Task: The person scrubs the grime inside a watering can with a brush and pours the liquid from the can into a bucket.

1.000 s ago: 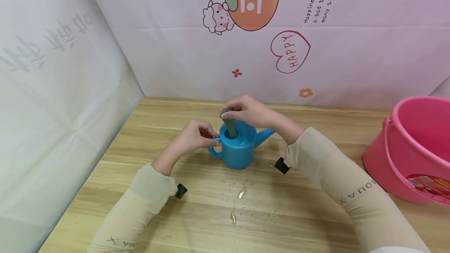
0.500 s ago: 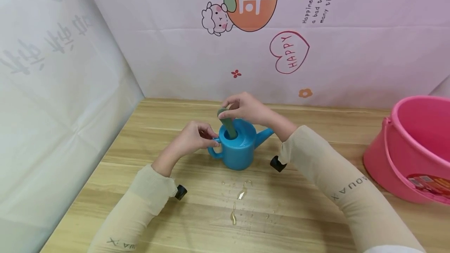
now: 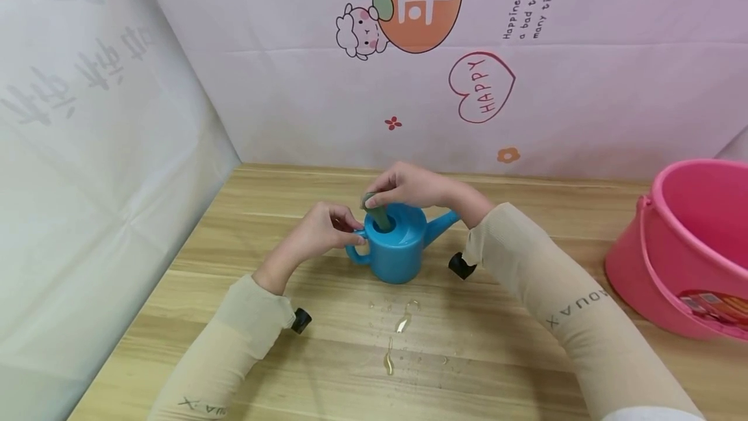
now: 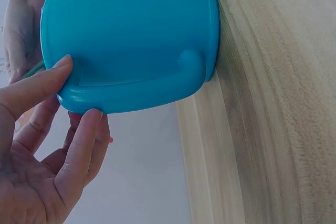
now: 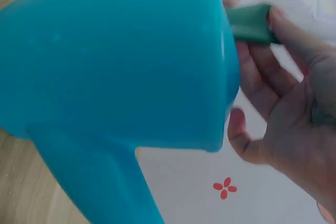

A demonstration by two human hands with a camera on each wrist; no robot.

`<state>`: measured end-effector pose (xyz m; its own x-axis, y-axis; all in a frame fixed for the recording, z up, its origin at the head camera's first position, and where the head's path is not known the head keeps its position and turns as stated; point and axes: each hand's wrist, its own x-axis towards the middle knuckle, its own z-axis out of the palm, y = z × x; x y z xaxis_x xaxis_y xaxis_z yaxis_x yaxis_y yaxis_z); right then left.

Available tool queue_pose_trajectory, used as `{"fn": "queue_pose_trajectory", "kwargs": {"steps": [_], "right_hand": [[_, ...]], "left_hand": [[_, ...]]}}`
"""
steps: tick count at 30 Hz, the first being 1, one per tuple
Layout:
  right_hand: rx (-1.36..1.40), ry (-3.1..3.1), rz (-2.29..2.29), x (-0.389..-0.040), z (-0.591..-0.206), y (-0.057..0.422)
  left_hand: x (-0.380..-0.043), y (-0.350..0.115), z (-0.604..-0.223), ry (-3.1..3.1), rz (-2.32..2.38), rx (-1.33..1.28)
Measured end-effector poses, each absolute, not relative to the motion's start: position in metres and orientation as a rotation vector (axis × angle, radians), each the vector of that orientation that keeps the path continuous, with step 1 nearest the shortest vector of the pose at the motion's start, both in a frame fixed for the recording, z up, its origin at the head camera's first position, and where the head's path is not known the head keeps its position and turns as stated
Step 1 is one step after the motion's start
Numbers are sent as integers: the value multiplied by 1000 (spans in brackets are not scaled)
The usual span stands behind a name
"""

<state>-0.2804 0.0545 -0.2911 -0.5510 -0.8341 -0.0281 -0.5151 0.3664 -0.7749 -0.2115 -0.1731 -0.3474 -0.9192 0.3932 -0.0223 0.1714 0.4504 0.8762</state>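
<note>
Head view: the watering can point(image 3: 396, 260) is being gripped handle-side by the left hand point(image 3: 320, 229); the green object point(image 3: 382, 217), partway inside, is being pinched, unreleased, by the right hand point(image 3: 411, 186).

Wood-grain desk point(image 3: 497, 343) is running back to pale pink backdrop point(image 3: 292, 96); orange fruit print point(image 3: 421, 8) is showing; creased white sheet point(image 3: 105, 193), possibly cloth, is hanging at left.

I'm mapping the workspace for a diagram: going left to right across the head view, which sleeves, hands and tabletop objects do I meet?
Left sleeve → left hand → blue watering can → right sleeve → pink bucket.
</note>
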Motion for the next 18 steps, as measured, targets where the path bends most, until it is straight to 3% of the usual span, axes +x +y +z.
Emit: {"fn": "queue_pose_trajectory", "kwargs": {"steps": [18], "right_hand": [[-1221, 2129, -1017, -288, -287, 50]], "left_hand": [[-212, -175, -346, 2487, 1440, 501]]}}
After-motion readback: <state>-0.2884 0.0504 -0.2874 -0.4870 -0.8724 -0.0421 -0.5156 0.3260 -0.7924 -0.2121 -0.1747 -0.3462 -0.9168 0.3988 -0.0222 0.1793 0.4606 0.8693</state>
